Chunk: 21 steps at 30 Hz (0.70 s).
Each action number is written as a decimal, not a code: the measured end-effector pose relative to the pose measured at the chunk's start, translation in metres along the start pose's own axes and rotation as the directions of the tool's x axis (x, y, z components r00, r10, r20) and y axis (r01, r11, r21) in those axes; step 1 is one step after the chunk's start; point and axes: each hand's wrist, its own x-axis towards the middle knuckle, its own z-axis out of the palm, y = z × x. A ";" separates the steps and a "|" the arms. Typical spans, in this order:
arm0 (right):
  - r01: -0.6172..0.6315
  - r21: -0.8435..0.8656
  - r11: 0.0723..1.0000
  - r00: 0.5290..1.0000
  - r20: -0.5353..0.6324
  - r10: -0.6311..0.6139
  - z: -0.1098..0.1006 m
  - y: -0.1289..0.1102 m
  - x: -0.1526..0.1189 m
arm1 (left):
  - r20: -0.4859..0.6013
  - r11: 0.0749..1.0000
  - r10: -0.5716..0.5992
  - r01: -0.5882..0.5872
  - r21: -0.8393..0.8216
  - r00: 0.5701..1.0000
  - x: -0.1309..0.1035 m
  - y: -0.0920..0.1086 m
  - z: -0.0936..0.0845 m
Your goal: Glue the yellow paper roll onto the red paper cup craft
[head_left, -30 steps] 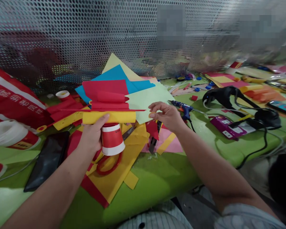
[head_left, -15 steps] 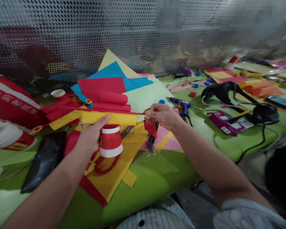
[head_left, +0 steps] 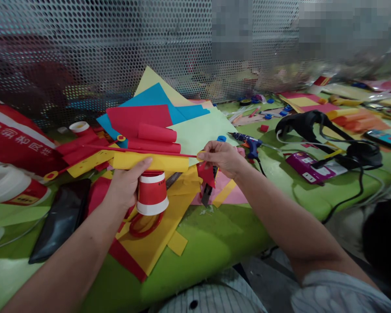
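Hands mid-frame: left hand (head_left: 125,184) gripping cup (head_left: 152,193) w/ yellow roll (head_left: 153,163); right hand (head_left: 222,155) pinching red strip (head_left: 143,151) tip. Best kept taut, level, cup steady.

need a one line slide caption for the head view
Left hand grips a red paper cup topped with a yellow paper roll; right hand pinches a thin red strip's end.

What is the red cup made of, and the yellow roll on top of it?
The red cup looks like thin paper: matte, with a white rolled rim, held upside down by the left hand. The yellow roll seems to be craft paper, dull and smoothly curled like the sheets lying nearby. The right hand pinches a thin red strip, probably paper too.
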 end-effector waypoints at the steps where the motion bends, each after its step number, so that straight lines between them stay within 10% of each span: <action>1: 0.000 0.000 1.000 1.000 0.000 0.000 0.000 0.000 0.000 | 0.002 1.000 -0.002 0.002 -0.001 1.000 0.000 0.000 0.000; 21: 0.044 0.009 0.999 0.999 -0.003 -0.044 0.002 0.003 0.001 | 0.027 1.000 -0.003 0.004 -0.030 1.000 0.000 0.001 0.001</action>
